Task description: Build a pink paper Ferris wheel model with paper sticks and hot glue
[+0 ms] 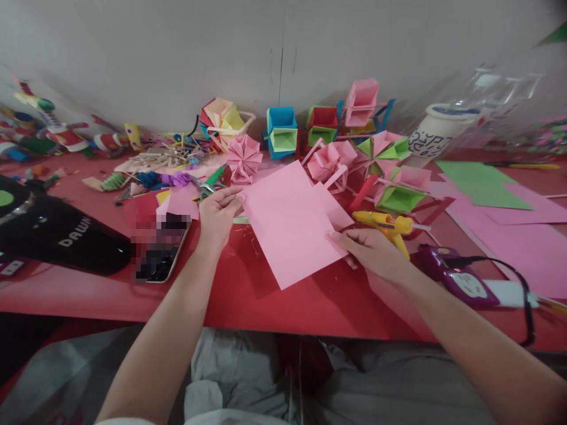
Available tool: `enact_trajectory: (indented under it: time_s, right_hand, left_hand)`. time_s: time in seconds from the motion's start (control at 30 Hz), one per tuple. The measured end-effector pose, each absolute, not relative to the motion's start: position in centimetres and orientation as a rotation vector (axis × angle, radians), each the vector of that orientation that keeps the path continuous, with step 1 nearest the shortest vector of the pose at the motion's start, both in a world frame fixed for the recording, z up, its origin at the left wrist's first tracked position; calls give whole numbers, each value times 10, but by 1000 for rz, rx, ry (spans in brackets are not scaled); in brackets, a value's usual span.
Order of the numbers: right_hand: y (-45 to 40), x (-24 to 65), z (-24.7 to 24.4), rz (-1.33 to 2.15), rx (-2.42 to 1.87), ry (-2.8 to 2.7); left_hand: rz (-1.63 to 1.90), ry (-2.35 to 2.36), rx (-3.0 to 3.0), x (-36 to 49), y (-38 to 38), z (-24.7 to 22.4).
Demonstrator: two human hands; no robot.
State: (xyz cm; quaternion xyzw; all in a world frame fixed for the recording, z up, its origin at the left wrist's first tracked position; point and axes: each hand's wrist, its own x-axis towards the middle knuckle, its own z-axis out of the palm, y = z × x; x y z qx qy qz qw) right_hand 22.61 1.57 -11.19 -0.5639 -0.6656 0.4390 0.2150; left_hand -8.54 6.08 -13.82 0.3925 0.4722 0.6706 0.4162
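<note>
A square sheet of pink paper [290, 227] is held tilted above the red table. My left hand [220, 213] pinches its left corner between thumb and fingers. At the right corner, my right hand [367, 248] grips the sheet with the thumb on top and fingers underneath. Another pink piece [334, 206] shows partly from behind the sheet; whether it is held too I cannot tell. Close to my right hand lies a yellow glue gun [385, 223]. Green-handled scissors [211, 183] lie just behind my left hand.
Folded paper models, such as a blue and green one [282, 133], line the back by the wall. A black tumbler [66, 227] and phone [163, 251] lie left. Right are a purple power strip [456, 274], a green sheet [482, 183] and a white cup [436, 133].
</note>
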Motion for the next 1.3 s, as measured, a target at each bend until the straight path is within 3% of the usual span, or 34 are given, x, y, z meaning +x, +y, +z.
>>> enact_trajectory:
  time_s: [0.3,0.53,0.73,1.3]
  right_hand:
    - [19,231,-109,1183,-1520,-1779]
    - [15,232,-105,913,-1676,-1880]
    - [17,237,-110,1078,-1489,-1865]
    - [13,257,-96,986,-1343,-2218]
  left_hand:
    - [1698,1177,942,-85,60,-134]
    - [1685,1165,912,-86,59,-130]
    - [1624,1240,919,-87,59,-131]
    - [1078,1156,1218,-85,45,-122]
